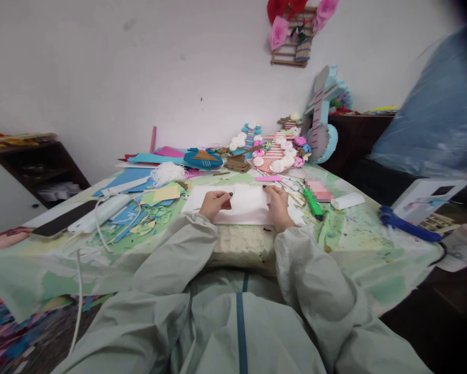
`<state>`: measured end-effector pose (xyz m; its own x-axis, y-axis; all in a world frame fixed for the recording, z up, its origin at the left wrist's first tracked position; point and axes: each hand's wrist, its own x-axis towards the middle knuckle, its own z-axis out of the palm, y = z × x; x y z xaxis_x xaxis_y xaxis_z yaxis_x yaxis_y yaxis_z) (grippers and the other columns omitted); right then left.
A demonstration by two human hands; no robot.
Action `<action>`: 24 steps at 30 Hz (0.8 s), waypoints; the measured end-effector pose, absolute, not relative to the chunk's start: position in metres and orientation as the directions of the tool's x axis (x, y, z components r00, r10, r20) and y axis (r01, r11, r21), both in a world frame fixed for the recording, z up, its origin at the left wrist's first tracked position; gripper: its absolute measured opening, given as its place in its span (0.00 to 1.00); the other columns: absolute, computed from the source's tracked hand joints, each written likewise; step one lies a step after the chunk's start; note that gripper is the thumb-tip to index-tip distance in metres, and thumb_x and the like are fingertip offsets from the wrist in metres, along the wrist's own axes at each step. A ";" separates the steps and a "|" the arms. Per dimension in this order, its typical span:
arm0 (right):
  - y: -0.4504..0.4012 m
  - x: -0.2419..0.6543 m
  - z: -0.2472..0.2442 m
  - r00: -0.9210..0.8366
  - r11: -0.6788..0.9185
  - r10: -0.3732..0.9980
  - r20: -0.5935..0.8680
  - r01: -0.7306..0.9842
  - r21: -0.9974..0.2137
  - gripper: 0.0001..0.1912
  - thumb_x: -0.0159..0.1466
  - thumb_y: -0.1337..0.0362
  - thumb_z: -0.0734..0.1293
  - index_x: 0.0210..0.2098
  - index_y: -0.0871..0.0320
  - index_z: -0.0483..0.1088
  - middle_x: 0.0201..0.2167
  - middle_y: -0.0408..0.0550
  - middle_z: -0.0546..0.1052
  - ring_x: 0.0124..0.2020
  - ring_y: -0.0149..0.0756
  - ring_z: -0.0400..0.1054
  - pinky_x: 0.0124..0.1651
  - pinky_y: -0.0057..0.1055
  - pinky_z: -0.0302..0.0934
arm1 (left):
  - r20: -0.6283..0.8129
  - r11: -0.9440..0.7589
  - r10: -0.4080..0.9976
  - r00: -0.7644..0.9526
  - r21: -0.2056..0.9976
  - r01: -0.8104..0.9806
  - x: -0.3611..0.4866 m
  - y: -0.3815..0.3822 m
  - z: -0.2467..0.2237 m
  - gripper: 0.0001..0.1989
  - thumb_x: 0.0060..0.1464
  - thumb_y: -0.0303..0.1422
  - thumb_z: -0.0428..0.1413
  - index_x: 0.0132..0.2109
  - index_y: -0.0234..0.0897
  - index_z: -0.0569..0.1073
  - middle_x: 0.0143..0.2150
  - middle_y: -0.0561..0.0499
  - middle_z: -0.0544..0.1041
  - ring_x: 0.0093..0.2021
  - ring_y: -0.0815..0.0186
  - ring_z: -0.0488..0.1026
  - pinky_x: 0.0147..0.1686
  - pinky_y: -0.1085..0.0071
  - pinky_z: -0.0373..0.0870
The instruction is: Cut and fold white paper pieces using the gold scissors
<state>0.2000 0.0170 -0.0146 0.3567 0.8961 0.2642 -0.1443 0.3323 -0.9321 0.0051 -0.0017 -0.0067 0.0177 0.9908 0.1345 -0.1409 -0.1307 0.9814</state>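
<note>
White paper (243,208) lies at the near edge of the table, in front of my body. My left hand (214,204) pinches the paper on its left side, thumb and fingers pressed together. On the right side my right hand (279,206) grips the same white paper, its fingers also closed. A green tool (313,203), perhaps a cutter, rests to the right of my right hand. Behind the paper is a pink strip (268,178). Yellow paper pieces (167,192) lie to the left of my left hand.
A white power strip (99,213) with a cable and a black phone (65,219) lie at the left. Paper crafts (274,156) stand along the back. At the right are a white roll (348,201) and a blue glue gun (408,224).
</note>
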 end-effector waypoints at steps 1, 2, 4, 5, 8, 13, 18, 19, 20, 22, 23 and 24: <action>0.017 0.201 -0.014 0.374 0.339 0.886 0.276 -0.114 -0.934 0.11 0.48 0.59 0.69 0.27 0.60 0.70 0.20 0.41 0.70 0.23 0.30 0.61 0.27 0.27 0.55 | 0.144 -0.139 0.989 0.033 0.982 -0.126 0.005 -0.002 -0.006 0.15 0.34 0.39 0.64 0.26 0.31 0.73 0.19 0.53 0.70 0.21 0.72 0.67 0.25 0.72 0.69; 0.017 0.201 -0.014 0.393 0.359 0.867 0.307 -0.065 -0.931 0.12 0.48 0.59 0.69 0.29 0.60 0.71 0.24 0.43 0.73 0.26 0.33 0.64 0.30 0.29 0.58 | 0.159 -0.153 0.986 0.049 0.982 -0.111 0.005 -0.003 -0.006 0.15 0.35 0.39 0.64 0.26 0.31 0.73 0.20 0.53 0.70 0.22 0.71 0.67 0.25 0.72 0.68; 0.015 0.201 -0.012 0.396 0.435 0.811 0.430 0.081 -0.897 0.16 0.48 0.58 0.70 0.35 0.60 0.72 0.36 0.49 0.77 0.37 0.38 0.67 0.39 0.33 0.60 | 0.206 -0.200 0.974 0.090 0.977 -0.075 0.006 -0.004 -0.005 0.15 0.36 0.40 0.63 0.28 0.31 0.73 0.22 0.54 0.70 0.24 0.72 0.67 0.27 0.73 0.67; 0.013 0.200 -0.011 0.356 0.480 0.787 0.505 0.161 -0.862 0.17 0.50 0.58 0.69 0.38 0.59 0.73 0.41 0.51 0.76 0.41 0.40 0.67 0.44 0.36 0.60 | 0.239 -0.234 0.963 0.125 0.971 -0.049 0.006 -0.006 -0.005 0.15 0.38 0.40 0.62 0.29 0.32 0.74 0.24 0.54 0.70 0.25 0.73 0.66 0.27 0.75 0.65; 0.006 0.196 -0.009 0.071 0.612 0.742 0.666 0.333 -0.717 0.13 0.55 0.57 0.68 0.38 0.54 0.75 0.46 0.49 0.76 0.49 0.42 0.65 0.54 0.42 0.54 | 0.319 -0.328 0.917 0.239 0.945 -0.002 0.008 -0.008 -0.004 0.12 0.43 0.38 0.59 0.31 0.33 0.74 0.24 0.56 0.68 0.24 0.76 0.60 0.26 0.78 0.59; 0.001 0.188 -0.013 -0.191 0.673 0.732 0.654 0.353 -0.650 0.06 0.56 0.59 0.68 0.31 0.52 0.77 0.36 0.47 0.79 0.47 0.42 0.66 0.53 0.41 0.56 | 0.301 -0.292 0.919 0.253 0.954 -0.074 0.011 -0.009 -0.004 0.11 0.44 0.38 0.57 0.28 0.34 0.69 0.21 0.59 0.62 0.23 0.75 0.58 0.24 0.77 0.56; 0.001 0.188 -0.016 -0.171 0.626 0.777 0.605 0.306 -0.717 0.09 0.54 0.58 0.69 0.28 0.56 0.76 0.29 0.47 0.78 0.35 0.38 0.70 0.43 0.34 0.61 | 0.353 -0.365 0.924 0.149 0.929 0.065 0.011 -0.009 -0.002 0.12 0.45 0.40 0.57 0.29 0.35 0.70 0.21 0.58 0.62 0.22 0.74 0.56 0.23 0.76 0.54; 0.001 0.187 -0.016 -0.167 0.618 0.784 0.597 0.295 -0.729 0.09 0.55 0.58 0.69 0.28 0.57 0.76 0.28 0.46 0.78 0.33 0.37 0.70 0.42 0.33 0.61 | 0.366 -0.376 0.922 0.126 0.924 0.067 0.011 -0.009 -0.003 0.12 0.44 0.41 0.57 0.29 0.35 0.70 0.22 0.58 0.64 0.22 0.74 0.57 0.24 0.76 0.55; 0.001 0.187 -0.016 -0.166 0.614 0.788 0.593 0.289 -0.735 0.09 0.55 0.59 0.68 0.27 0.57 0.76 0.27 0.46 0.77 0.32 0.37 0.70 0.40 0.33 0.61 | 0.379 -0.386 0.919 0.105 0.921 0.058 0.011 -0.008 -0.003 0.13 0.44 0.41 0.57 0.29 0.35 0.70 0.23 0.57 0.65 0.24 0.73 0.58 0.25 0.76 0.56; 0.001 0.187 -0.015 -0.166 0.620 0.783 0.600 0.286 -0.730 0.08 0.55 0.60 0.68 0.28 0.57 0.76 0.26 0.46 0.78 0.31 0.36 0.70 0.39 0.32 0.61 | 0.401 -0.403 0.913 0.070 0.915 0.027 0.011 -0.006 -0.005 0.13 0.44 0.42 0.58 0.29 0.35 0.69 0.24 0.57 0.66 0.25 0.72 0.61 0.27 0.76 0.58; 0.001 0.187 -0.016 -0.164 0.626 0.777 0.607 0.290 -0.724 0.07 0.55 0.61 0.68 0.28 0.57 0.76 0.27 0.46 0.78 0.32 0.37 0.70 0.40 0.32 0.61 | 0.407 -0.408 0.912 0.058 0.913 0.013 0.011 -0.005 -0.006 0.13 0.44 0.42 0.58 0.29 0.34 0.69 0.24 0.57 0.67 0.26 0.72 0.61 0.28 0.76 0.58; 0.001 0.187 -0.016 -0.162 0.632 0.772 0.614 0.291 -0.718 0.07 0.55 0.61 0.68 0.28 0.57 0.77 0.27 0.46 0.78 0.32 0.37 0.70 0.40 0.32 0.61 | 0.407 -0.408 0.912 0.051 0.913 0.002 0.010 -0.004 -0.007 0.13 0.44 0.41 0.58 0.29 0.34 0.69 0.24 0.57 0.67 0.26 0.72 0.61 0.28 0.76 0.58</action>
